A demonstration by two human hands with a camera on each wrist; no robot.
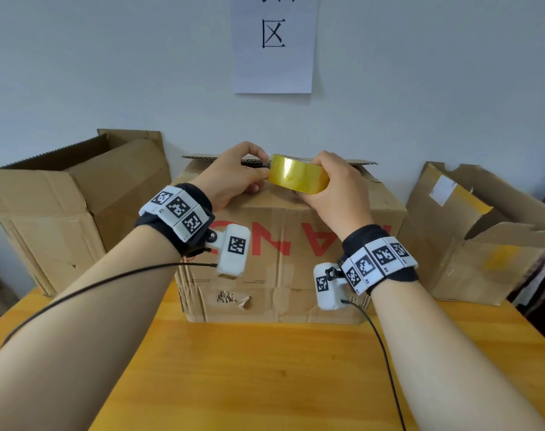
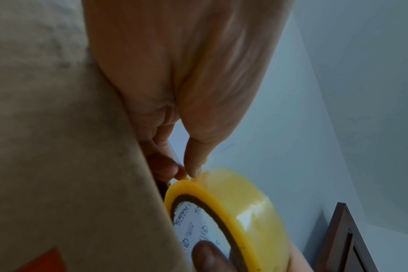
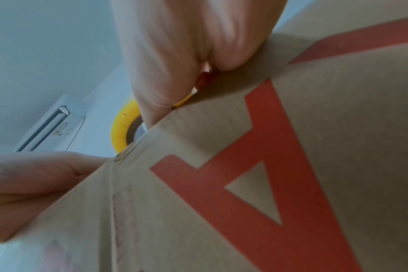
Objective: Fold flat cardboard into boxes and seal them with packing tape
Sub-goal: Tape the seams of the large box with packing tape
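Tape roll (image 1: pixel 297 177): yellow packing tape, sitting just above the top front edge of the middle box, held between both hands. Far side of roll is hiding behind the R fingers in head view.
R hand (image 1: pixel 330 191): wrapping around the roll from the right, fingers curled over it; a fingertip (image 2: pixel 209 256) is showing inside the core in L-wrist view. R-wrist view is mostly blocked by cardboard, only a slice of roll (image 3: pixel 120 128) peeking out.
L hand (image 1: pixel 234 178): thumb and forefinger are pinching at the roll's left rim; thumb tip (image 2: pixel 195 168) is touching the tape edge. Whether a loose end is lifted: can't tell, too small and blurred.
Middle box (image 1: pixel 283 244): standing on the table btw. the arms, red lettering upside down on front, partly covered by wrists and wrist cams. Back flap (image 1: pixel 358 163) is sticking up; top surface mostly hidden by the hands. Torn patch low on front.
Left box (image 1: pixel 63 194): open, flaps up, cut off at frame's left.
Right box (image 1: pixel 470 231): crumpled, open, old tape patches on it, cut off at right.
Table (image 1: pixel 265 368): orange wood, near edge out of frame.
Wall sign (image 1: pixel 272 45): white sheet, top is cropped, only one full character readable.
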